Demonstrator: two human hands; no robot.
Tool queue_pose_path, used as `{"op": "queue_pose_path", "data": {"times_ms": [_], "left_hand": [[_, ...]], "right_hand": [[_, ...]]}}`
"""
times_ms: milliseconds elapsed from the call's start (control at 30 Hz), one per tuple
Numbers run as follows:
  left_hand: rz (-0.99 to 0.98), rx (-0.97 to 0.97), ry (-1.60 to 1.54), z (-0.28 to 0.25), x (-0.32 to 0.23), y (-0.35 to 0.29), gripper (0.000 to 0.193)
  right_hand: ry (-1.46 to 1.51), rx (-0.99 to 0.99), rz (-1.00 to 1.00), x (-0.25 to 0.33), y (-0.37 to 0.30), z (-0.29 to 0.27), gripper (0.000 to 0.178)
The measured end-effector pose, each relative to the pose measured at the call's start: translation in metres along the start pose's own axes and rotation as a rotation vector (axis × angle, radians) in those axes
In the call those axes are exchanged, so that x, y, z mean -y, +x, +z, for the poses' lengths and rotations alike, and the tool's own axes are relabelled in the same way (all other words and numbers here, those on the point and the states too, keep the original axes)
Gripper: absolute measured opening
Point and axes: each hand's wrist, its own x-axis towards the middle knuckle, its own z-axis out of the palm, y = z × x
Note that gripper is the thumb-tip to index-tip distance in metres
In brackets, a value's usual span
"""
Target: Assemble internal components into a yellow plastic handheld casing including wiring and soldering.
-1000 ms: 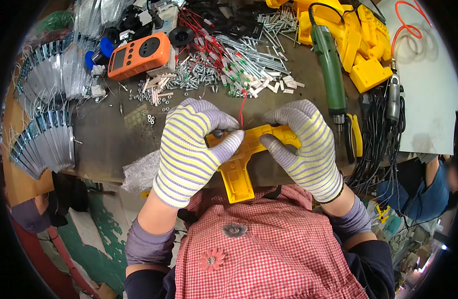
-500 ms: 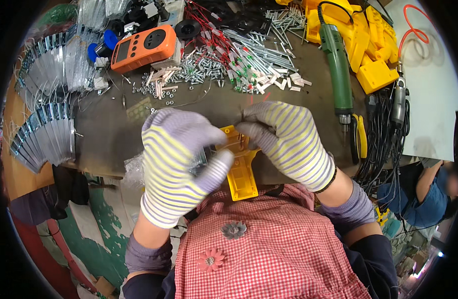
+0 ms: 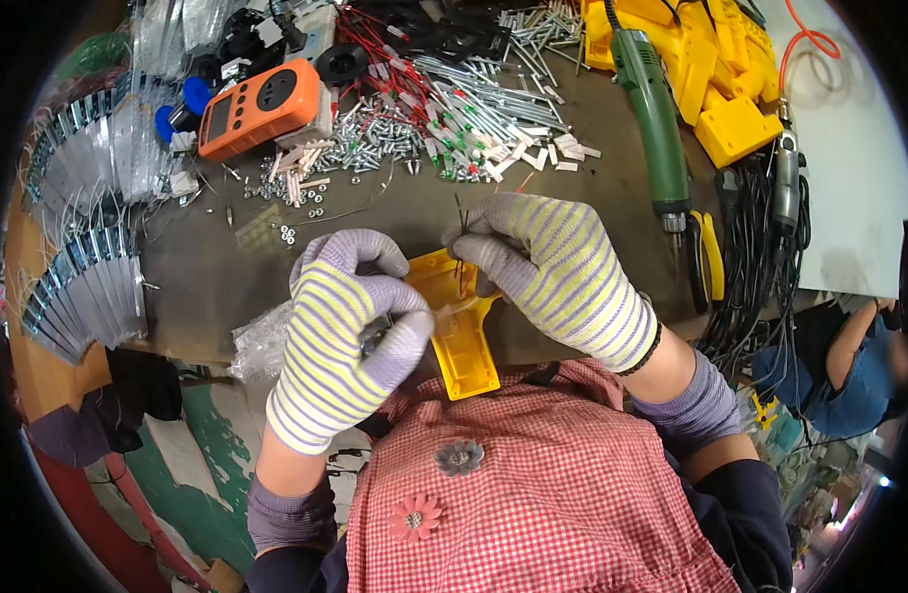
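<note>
The yellow plastic shell half (image 3: 461, 336) is lying between the hands at the near edge of the tabletop (image 3: 192, 287), its handle (image 3: 470, 368) pointing lengthwise toward the checked apron (image 3: 533, 474). The right hand (image 3: 553, 272), nearer the shell's far end, is pinching thin dark wires (image 3: 461, 215) over it. The left hand (image 3: 343, 331) is curling just beside the left edge; whether it is gripping anything, I cannot tell.

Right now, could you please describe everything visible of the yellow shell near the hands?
The shell looks like yellow plastic: hollow, open side up, with inner walls and a handle pointing toward the apron. It sits at the edge of the table. The right hand hides part of it, pinching dark strands over it; the left hand is beside it. Contact is unclear.
</note>
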Motion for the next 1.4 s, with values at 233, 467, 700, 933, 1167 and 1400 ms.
{"op": "queue_pose_path", "data": {"times_ms": [233,467,700,933,1167,1400], "left_hand": [[0.126,0.004,0.470,0.006,-0.022,0.009,0.025],[-0.084,-0.338,-0.376,0.018,0.014,-0.006,0.015],[-0.128,-0.326,-0.411,0.016,0.014,-0.001,0.013],[-0.163,-0.317,-0.408,0.013,0.008,0.001,0.014],[-0.147,-0.340,-0.472,0.018,0.015,0.000,0.015],[-0.169,-0.311,-0.415,0.015,0.005,0.003,0.014]], "right_hand": [[-0.135,-0.036,-0.123,-0.005,0.001,-0.001,0.015],[-0.113,0.030,0.067,0.018,-0.005,0.001,0.015],[-0.173,0.007,-0.030,0.029,-0.010,0.027,0.014],[-0.251,0.097,-0.096,0.020,-0.008,0.030,0.014],[-0.260,0.121,-0.132,0.018,-0.008,0.029,0.012],[-0.250,0.082,-0.140,0.016,-0.009,0.028,0.013]]}}
